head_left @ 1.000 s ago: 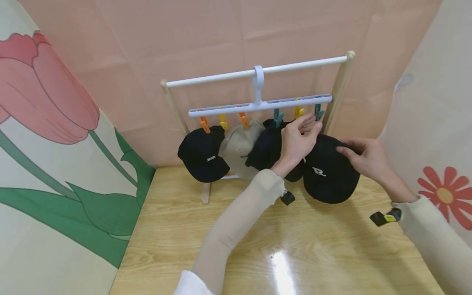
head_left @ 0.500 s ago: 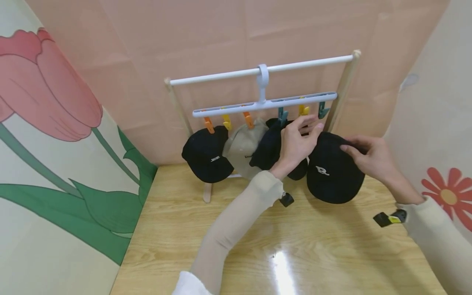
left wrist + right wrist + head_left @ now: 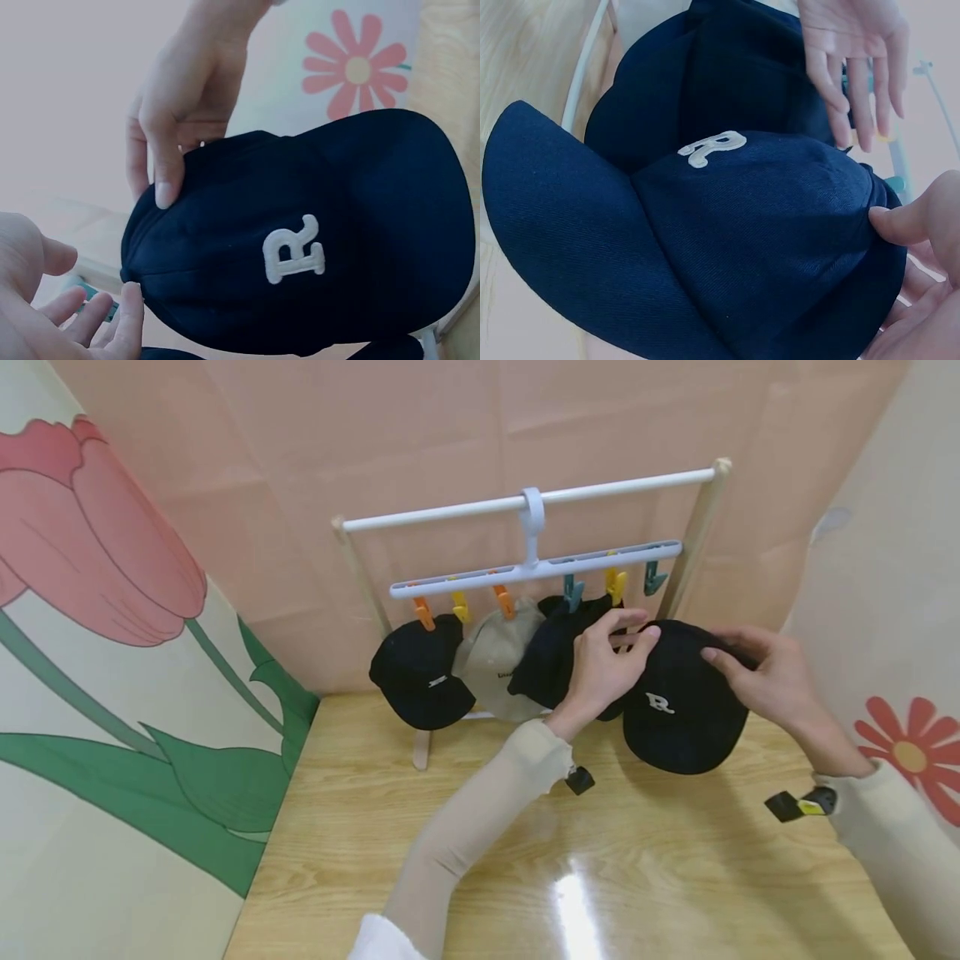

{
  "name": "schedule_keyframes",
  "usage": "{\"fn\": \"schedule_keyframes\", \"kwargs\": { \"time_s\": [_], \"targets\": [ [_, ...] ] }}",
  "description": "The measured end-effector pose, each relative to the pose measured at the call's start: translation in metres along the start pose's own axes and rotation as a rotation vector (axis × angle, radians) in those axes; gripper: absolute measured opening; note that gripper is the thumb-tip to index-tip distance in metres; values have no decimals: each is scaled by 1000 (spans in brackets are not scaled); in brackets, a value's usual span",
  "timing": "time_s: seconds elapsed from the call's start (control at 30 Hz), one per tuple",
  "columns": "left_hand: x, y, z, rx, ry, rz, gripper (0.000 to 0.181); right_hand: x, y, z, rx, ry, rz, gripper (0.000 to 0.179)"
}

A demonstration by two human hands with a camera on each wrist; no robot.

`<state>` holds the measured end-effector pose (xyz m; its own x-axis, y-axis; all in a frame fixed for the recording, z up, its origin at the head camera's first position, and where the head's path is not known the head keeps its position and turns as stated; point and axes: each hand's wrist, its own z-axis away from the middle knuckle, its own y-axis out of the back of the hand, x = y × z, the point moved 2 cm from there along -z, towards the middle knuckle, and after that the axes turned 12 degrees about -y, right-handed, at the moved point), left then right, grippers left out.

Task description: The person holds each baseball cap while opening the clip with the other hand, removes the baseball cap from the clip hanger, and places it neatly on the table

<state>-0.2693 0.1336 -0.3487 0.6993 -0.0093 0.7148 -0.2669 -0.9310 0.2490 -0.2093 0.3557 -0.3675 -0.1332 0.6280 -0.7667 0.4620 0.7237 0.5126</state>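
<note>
A black baseball cap (image 3: 681, 697) with a white letter R faces me at the right end of the rack. My right hand (image 3: 772, 681) pinches its edge, thumb on the outside and fingers behind, as the right wrist view shows. Beside the crown's top is my left hand (image 3: 609, 660), fingers loosely extended and thumb apart; one fingertip is right at the crown in the left wrist view. Above the cap, a dark green clip (image 3: 654, 578) hangs from the pale blue hanger (image 3: 532, 568) with nothing in it. The dark cap (image 3: 735, 82) next to it is partly hidden by my left hand.
A black cap (image 3: 417, 672) and a beige cap (image 3: 497, 652) hang further left under orange and yellow clips. The hanger hooks over a white rod (image 3: 435, 516) on a wooden stand. Below lies a wood-grain tabletop (image 3: 360, 860); a pink backdrop (image 3: 300, 435) stands behind.
My left hand has dropped slightly away from the right green clip, uncovering more of the yellow clip. My right hand has shifted slightly right, and the held cap's top has risen a little.
</note>
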Motion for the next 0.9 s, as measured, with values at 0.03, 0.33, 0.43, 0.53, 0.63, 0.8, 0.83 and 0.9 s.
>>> {"fn": "schedule_keyframes", "kwargs": {
  "time_s": [0.03, 0.33, 0.43, 0.53, 0.63, 0.8, 0.83, 0.9],
  "targets": [
    [-1, 0, 1, -1, 3, 5, 30, -1, 1, 0, -4, -1, 1, 24],
    [-8, -3, 15, 3, 17, 26, 28, -7, 6, 1, 12, -11, -2, 21],
    [-10, -6, 20, 1, 25, 41, 28, -9, 7, 1, 21, -5, -14, 19],
    [-13, -8, 27, -12, 39, 45, 27, -9, 10, 3, 25, -8, -29, 18],
    [-15, -10, 33, -25, 48, 39, 26, -11, 12, 5, 36, -7, -39, 19],
    [-18, -11, 39, -36, 55, 25, 25, -14, 14, 4, 51, -8, -43, 18],
    [-19, -11, 40, -38, 59, 27, 25, -14, 14, 4, 53, -5, -42, 17],
    [-20, -11, 41, -44, 66, 33, 26, -15, 15, 4, 59, -3, -47, 17]
  ]
}}
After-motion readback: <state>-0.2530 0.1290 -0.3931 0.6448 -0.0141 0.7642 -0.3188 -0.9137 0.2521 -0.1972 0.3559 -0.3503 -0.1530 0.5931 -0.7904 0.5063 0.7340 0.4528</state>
